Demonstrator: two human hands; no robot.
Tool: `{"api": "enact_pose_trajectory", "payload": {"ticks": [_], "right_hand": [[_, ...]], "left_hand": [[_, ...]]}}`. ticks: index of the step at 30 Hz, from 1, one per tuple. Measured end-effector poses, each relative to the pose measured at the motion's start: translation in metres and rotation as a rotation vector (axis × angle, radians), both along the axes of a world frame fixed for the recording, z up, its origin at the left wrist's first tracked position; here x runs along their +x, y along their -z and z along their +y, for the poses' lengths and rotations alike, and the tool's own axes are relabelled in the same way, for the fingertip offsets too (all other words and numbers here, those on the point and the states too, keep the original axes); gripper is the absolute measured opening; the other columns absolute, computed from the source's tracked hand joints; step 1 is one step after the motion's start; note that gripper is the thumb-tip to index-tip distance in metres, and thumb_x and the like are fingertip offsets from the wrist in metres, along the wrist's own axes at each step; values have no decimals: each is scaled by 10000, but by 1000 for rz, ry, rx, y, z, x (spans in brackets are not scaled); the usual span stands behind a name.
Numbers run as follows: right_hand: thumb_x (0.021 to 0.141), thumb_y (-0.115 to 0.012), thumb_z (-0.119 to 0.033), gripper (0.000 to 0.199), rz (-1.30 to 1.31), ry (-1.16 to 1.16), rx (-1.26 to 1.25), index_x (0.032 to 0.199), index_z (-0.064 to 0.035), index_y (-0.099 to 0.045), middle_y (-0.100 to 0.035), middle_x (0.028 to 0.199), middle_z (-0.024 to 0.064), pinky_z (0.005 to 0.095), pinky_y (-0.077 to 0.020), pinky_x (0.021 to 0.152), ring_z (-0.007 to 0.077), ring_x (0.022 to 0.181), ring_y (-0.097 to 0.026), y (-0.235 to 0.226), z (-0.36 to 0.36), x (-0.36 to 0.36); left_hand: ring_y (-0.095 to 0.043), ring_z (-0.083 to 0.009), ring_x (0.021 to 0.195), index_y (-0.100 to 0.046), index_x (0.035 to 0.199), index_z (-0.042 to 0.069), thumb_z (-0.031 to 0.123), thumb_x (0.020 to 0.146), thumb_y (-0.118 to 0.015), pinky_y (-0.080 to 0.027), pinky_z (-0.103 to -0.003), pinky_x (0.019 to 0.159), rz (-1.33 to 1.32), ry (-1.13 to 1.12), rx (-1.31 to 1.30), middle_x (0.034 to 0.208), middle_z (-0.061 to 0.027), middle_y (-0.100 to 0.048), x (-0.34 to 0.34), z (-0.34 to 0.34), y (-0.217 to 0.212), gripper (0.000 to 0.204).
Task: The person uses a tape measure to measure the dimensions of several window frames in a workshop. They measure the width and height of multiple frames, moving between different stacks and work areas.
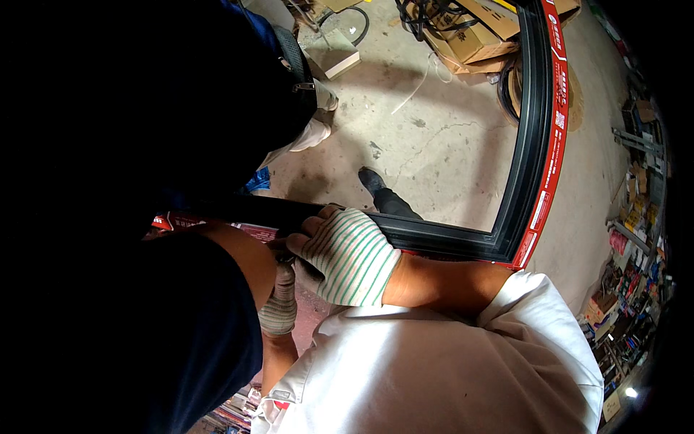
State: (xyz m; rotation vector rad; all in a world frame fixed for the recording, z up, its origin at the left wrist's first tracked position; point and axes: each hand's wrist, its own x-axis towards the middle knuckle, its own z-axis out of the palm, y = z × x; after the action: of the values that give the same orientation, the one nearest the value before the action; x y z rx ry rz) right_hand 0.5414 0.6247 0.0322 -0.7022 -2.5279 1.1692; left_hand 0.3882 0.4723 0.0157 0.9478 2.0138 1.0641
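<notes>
Where the near bar of the black frame (pixel 448 237) meets its right bar, red tape (pixel 552 155) lines the outer edge. Concrete floor (pixel 448 159) shows inside and right of the frame. The right hand (pixel 347 257), gloved, is half curled over the near bar; whether it grips anything cannot be told. The left hand (pixel 278 304), gloved, lies below that bar, partly hidden, its opening and hold unclear. A co-worker's dark sleeve (pixel 210 340) obstructs the frame's near left; cardboard boxes (pixel 491 43) lie by its far right.
</notes>
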Motion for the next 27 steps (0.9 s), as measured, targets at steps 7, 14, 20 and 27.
{"api": "enact_pose_trajectory", "payload": {"ticks": [7,14,20,27], "right_hand": [[792,-721,-250,300,34,69,31,1030,-67,-728,-648,839,135,437,-540,737,344,817,-646,8,-3,-3],[785,-735,-257,303,83,48,-35,1022,-67,-738,-661,837,142,442,-544,695,357,775,-653,-3,-1,-5],[791,-740,-269,321,92,30,-32,1042,-68,-738,-664,830,146,438,-542,680,354,769,-652,3,-3,-7],[798,-735,-273,334,61,38,-33,1063,-70,-739,-666,833,137,425,-541,688,335,758,-647,-1,0,-4]], "left_hand": [[-649,-246,1089,-653,1285,-40,281,1035,-658,-497,-385,952,2,1,6,1222,-134,-702,3,-2,2,407],[-649,-247,1088,-656,1278,-39,285,1033,-661,-497,-386,953,29,-60,8,1218,-134,-703,9,-14,-3,406],[-649,-247,1086,-659,1272,-38,288,1032,-663,-496,-386,955,24,-77,10,1215,-133,-704,10,-8,-5,405],[-649,-248,1085,-661,1266,-37,291,1030,-666,-496,-387,956,31,-52,14,1212,-133,-705,8,-7,-1,404]]}}
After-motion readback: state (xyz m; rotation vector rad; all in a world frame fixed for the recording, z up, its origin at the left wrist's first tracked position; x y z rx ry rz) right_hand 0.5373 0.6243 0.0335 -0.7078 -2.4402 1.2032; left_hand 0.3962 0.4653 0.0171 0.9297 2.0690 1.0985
